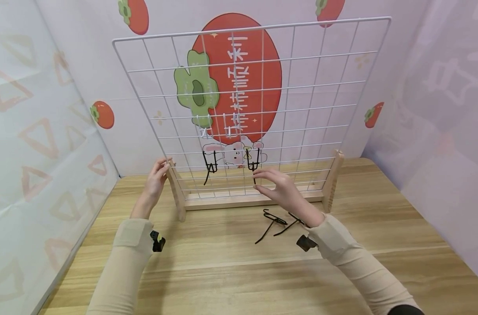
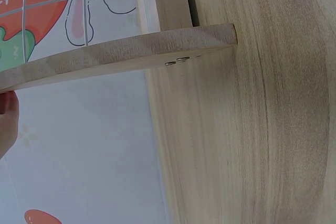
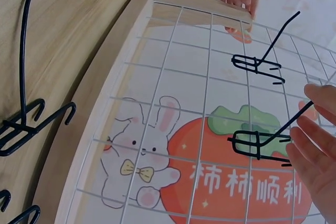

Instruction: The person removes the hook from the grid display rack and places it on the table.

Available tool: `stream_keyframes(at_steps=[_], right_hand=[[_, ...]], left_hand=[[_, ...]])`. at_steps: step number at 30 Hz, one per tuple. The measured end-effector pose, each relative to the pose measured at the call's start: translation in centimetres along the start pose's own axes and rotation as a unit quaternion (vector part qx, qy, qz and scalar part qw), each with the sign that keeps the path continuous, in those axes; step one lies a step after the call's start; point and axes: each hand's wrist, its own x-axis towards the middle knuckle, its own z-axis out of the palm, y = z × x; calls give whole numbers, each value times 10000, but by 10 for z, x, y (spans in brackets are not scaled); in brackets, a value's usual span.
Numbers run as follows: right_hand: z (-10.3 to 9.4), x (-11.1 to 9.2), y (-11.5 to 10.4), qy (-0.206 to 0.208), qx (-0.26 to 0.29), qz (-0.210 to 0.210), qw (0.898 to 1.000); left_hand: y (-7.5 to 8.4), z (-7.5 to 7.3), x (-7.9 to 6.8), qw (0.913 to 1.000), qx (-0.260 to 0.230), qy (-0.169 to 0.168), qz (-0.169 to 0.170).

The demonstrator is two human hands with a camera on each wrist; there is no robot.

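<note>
While gripping wooden upright (image 2: 131, 47) with left hand (image 1: 155, 179), has black wire-hook prong (image 3: 289, 125) between narrowly parted fingertips (image 3: 306, 125) of right hand (image 1: 284, 187); cannot tell if pinched.

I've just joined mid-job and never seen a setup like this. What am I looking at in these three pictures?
There's no machine here: a person is working with bare hands. The head picture looks forward and down from the person's head; the other two come from small wrist cameras.

A white wire grid stands in a wooden base on a wood-grain table. The left hand grips the wooden upright at one end. The right hand has its thumb and fingers about the prong of a hung black hook; how firmly, I can't tell. Another black hook hangs beside it, and two loose hooks lie on the table.
</note>
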Motion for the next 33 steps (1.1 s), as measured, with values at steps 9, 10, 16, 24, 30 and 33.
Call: stream_keyframes(at_steps=[9,10,16,24,30,33], right_hand=[[3,0,-1,169,-41,5,9998],[3,0,-1,192,-48,6,9998],[5,2,-2,344,22,-21,9994],[7,7,-4,492,42,-124,9987],[6,10,-5,602,60,-212,9979],[5,13,-6,667,68,-303,9973]], left_hand=[[0,1,-1,10000,16,-18,52],[0,1,0,10000,7,-16,56],[0,1,0,10000,27,-18,32],[1,0,-1,10000,79,-5,-17],[1,1,-2,10000,92,-2,11],[1,1,-2,10000,66,-3,39]])
